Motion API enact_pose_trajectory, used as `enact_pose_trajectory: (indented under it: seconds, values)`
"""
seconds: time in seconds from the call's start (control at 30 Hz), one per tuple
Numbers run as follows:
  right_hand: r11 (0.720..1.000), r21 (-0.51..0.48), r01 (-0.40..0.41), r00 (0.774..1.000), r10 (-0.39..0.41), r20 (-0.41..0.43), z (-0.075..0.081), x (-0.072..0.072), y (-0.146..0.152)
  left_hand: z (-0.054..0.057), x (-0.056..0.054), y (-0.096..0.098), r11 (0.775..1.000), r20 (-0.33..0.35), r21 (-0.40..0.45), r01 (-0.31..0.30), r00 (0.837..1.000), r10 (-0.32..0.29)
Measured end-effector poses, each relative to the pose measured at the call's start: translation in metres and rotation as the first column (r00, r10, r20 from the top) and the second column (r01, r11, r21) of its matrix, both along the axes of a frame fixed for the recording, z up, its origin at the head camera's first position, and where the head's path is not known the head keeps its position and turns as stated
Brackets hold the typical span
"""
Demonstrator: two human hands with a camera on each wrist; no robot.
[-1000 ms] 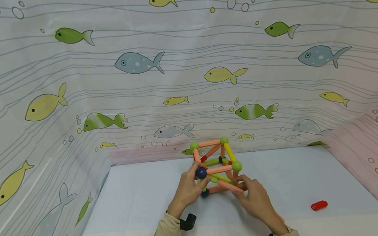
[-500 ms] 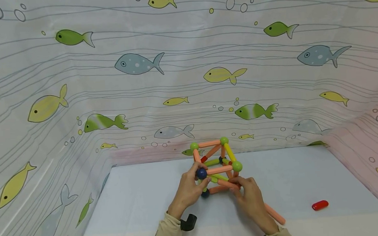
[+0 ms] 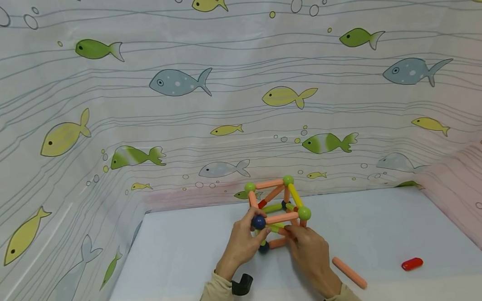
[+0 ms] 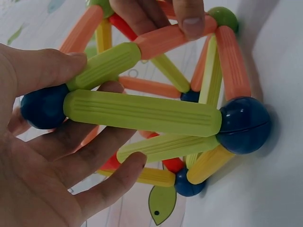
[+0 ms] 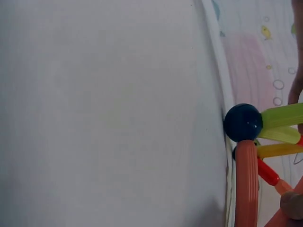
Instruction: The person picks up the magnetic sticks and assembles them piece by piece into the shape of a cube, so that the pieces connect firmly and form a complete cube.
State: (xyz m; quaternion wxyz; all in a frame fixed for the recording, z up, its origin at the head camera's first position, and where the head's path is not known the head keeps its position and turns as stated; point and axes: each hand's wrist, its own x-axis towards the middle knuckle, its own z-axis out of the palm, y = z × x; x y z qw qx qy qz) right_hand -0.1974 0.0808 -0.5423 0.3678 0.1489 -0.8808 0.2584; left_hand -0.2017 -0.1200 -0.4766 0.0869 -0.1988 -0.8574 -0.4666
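A cube-like frame of magnetic sticks and balls, with an orange top stick (image 3: 282, 218), stands at the middle of the table. My left hand (image 3: 242, 241) grips its near left upper corner, around a dark blue ball (image 3: 259, 222). In the left wrist view the left thumb lies along a short green stick (image 4: 106, 65), which meets an orange stick (image 4: 163, 40) end to end as a diagonal. My right hand (image 3: 313, 252) pinches that orange stick near a green ball (image 4: 223, 19). The right wrist view catches only the right thumb tip (image 5: 292, 204) beside the frame.
On the table (image 3: 181, 262), a loose orange stick (image 3: 349, 272) lies right of the right forearm. Farther right is a short red stick (image 3: 412, 264). A fish-patterned curtain (image 3: 240, 141) rises behind the table and along its sides.
My right hand has shifted left and inward, and the orange stick's end that jutted toward me has swung into the frame. The loose orange stick is now uncovered. The left hand keeps its grip.
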Motion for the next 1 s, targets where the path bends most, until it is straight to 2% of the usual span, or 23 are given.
enact_pose_trajectory:
  seconds: [0.17, 0.27, 0.33, 0.37, 0.4, 0.43, 0.47, 0.53, 0.57, 0.6, 0.63, 0.67, 0.77, 0.83, 0.93, 1.0]
  values:
    - [1.0, 0.019, -0.011, 1.0, 0.011, 0.005, 0.003, 0.0, 0.003, 0.0, 0.0, 0.001, 1.0, 0.002, -0.013, 0.0, 1.0, 0.0]
    - [0.999, 0.019, -0.043, 0.999, 0.043, 0.021, 0.012, 0.003, 0.007, -0.001, 0.0, 0.001, 1.0, -0.004, -0.02, 0.001, 1.0, -0.001]
    - [0.997, 0.014, -0.073, 0.992, 0.071, 0.1, 0.024, 0.008, 0.013, -0.002, 0.0, 0.0, 1.0, -0.005, -0.021, 0.006, 1.0, -0.006]
    - [0.996, 0.011, -0.086, 0.981, 0.083, 0.173, 0.031, 0.01, 0.017, -0.002, 0.0, 0.0, 1.0, -0.006, -0.024, 0.009, 1.0, -0.01]
    - [0.995, 0.008, -0.096, 0.96, 0.09, 0.267, 0.039, 0.011, 0.023, -0.002, 0.0, -0.001, 1.0, -0.006, -0.024, 0.015, 1.0, -0.015]
    - [0.995, 0.019, -0.099, 0.924, 0.085, 0.373, 0.046, 0.012, 0.03, -0.001, 0.0, -0.002, 0.999, -0.005, -0.028, 0.02, 1.0, -0.02]
    - [0.994, 0.029, -0.103, 0.87, 0.076, 0.487, 0.052, 0.012, 0.039, -0.001, 0.0, -0.003, 0.999, -0.005, -0.032, 0.024, 1.0, -0.024]
    - [0.992, 0.073, -0.107, 0.732, 0.029, 0.681, 0.061, 0.01, 0.058, 0.001, 0.001, -0.005, 0.999, -0.007, -0.042, 0.029, 1.0, -0.03]
    - [0.988, 0.105, -0.111, 0.66, -0.006, 0.751, 0.063, 0.007, 0.069, 0.002, 0.001, -0.005, 0.998, -0.011, -0.049, 0.028, 1.0, -0.029]
    - [0.983, 0.138, -0.121, 0.602, -0.038, 0.798, 0.064, 0.005, 0.079, 0.003, 0.002, -0.006, 0.998, -0.012, -0.051, 0.027, 1.0, -0.028]
    - [0.978, 0.163, -0.133, 0.553, -0.063, 0.831, 0.064, 0.002, 0.089, 0.004, 0.002, -0.007, 0.998, -0.015, -0.056, 0.025, 1.0, -0.026]
    - [0.974, 0.175, -0.143, 0.515, -0.077, 0.853, 0.062, 0.0, 0.098, 0.006, 0.003, -0.008, 0.998, -0.018, -0.058, 0.021, 1.0, -0.022]
    - [0.971, 0.172, -0.164, 0.446, -0.082, 0.891, 0.055, -0.004, 0.119, 0.009, 0.003, -0.01, 0.998, -0.024, -0.069, 0.01, 1.0, -0.012]
    - [0.976, 0.126, -0.18, 0.423, -0.039, 0.905, 0.049, -0.006, 0.128, 0.01, 0.004, -0.011, 0.997, -0.027, -0.076, 0.005, 1.0, -0.007]
    - [0.98, 0.03, -0.198, 0.405, 0.054, 0.913, 0.042, -0.007, 0.134, 0.01, 0.004, -0.012, 0.997, -0.033, -0.073, 0.005, 0.999, -0.007]
    - [0.969, -0.041, -0.242, 0.424, 0.143, 0.894, 0.039, -0.01, 0.138, 0.011, 0.003, -0.012, 0.998, -0.035, -0.055, 0.01, 0.999, -0.012]
